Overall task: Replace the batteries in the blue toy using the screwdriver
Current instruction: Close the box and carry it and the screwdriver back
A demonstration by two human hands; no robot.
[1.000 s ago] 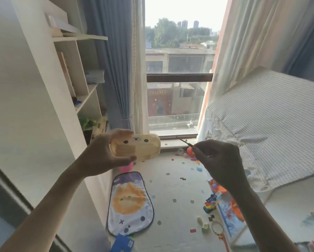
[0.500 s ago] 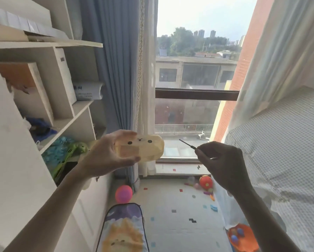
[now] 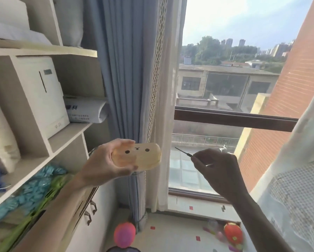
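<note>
Toy up in one hand, screwdriver poised in the other, both in front of the window.

Left hand (image 3: 105, 166) grips the toy (image 3: 137, 155), which looks yellowish here, with its face side towards the camera; right hand (image 3: 218, 171) pinches the thin screwdriver (image 3: 184, 152), tip just short of the toy. No screw or battery door shows, so my call is to turn the toy over first, then seat the tip squarely. Left of the window hangs the blue curtain (image 3: 127, 73), then crowded shelves (image 3: 69, 131); below it a pink ball (image 3: 125, 234). Nothing blocks the hands.
</note>
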